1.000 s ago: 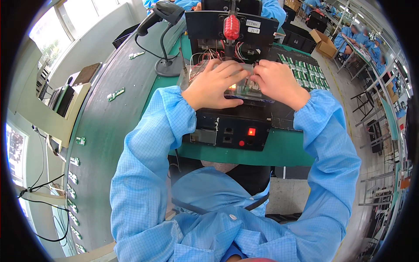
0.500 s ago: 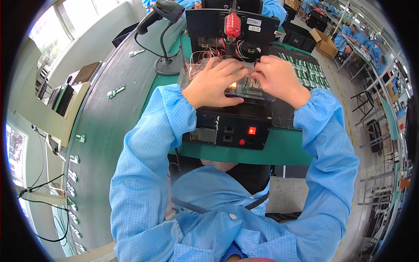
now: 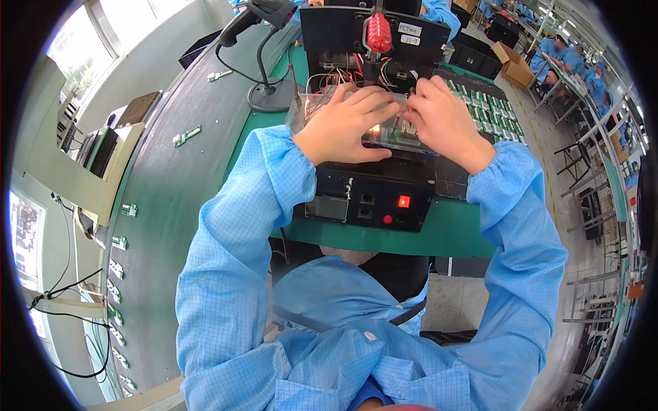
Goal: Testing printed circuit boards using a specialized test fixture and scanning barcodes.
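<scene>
My left hand (image 3: 348, 129) lies spread over the clear plastic plate (image 3: 410, 142) of a black test fixture (image 3: 370, 183), fingers stretched to the right and thumb near the front edge. At the plate's right side, my right hand (image 3: 442, 122) has its fingers curled in a pinch. Whatever it pinches is hidden behind the fingers. Its fingertips are close to those of the left hand. An orange light glows beneath the plate, and a lit red switch (image 3: 404, 201) shows on the fixture's front. A red-gripped lever (image 3: 378, 33) stands upright behind my hands.
Left of the fixture, a barcode scanner (image 3: 264, 15) rests on a stand. Small green circuit boards (image 3: 187, 135) lie along the dark conveyor (image 3: 171, 205). Rows of similar boards (image 3: 488, 113) fill a mat on the right. Black bins (image 3: 473, 55) and co-workers (image 3: 548, 51) are farther back.
The view has shifted slightly, so the bench appears a little to the right. Both hands stay over the plate, and the right fingers are curled a bit differently.
</scene>
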Tool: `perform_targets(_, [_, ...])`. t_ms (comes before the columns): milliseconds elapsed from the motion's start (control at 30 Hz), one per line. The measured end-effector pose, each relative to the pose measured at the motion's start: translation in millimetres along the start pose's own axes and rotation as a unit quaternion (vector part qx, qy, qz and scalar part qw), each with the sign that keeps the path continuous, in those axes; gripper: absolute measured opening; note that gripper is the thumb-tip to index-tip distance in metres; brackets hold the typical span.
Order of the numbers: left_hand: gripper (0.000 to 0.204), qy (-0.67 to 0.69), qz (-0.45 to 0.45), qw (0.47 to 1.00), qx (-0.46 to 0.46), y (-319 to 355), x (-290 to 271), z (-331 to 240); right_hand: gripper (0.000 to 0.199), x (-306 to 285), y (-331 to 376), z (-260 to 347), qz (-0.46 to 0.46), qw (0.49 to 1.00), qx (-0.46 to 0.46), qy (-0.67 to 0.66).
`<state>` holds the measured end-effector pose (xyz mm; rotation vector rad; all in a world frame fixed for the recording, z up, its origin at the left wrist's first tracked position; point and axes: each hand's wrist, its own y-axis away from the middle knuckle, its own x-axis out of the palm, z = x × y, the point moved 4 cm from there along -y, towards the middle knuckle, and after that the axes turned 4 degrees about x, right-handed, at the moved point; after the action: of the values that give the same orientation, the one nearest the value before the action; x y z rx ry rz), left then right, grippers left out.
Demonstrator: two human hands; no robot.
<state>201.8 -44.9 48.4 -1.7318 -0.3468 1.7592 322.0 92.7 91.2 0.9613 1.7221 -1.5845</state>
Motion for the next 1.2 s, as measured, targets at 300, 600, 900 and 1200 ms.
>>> perform_targets(300, [0.079,-0.005,-0.012,1.0,0.012,2.7,4.1,3.2,0.021,4.1,0.7,3.5,0.033,0.999,0.012,0.032])
perform_targets(600, [0.073,-0.024,-0.036,0.999,0.022,4.2,9.9,6.9,0.014,3.8,-0.8,-2.7,0.041,0.998,-0.022,0.053])
perform_targets(900, [0.072,-0.039,-0.058,0.997,0.017,5.5,14.2,6.3,0.014,6.7,4.8,0.0,-0.041,0.997,-0.025,0.066])
perform_targets(1200, [0.08,0.031,0.033,0.999,0.01,6.4,10.3,5.7,0.014,10.7,7.6,4.4,-0.05,0.995,-0.016,0.085])
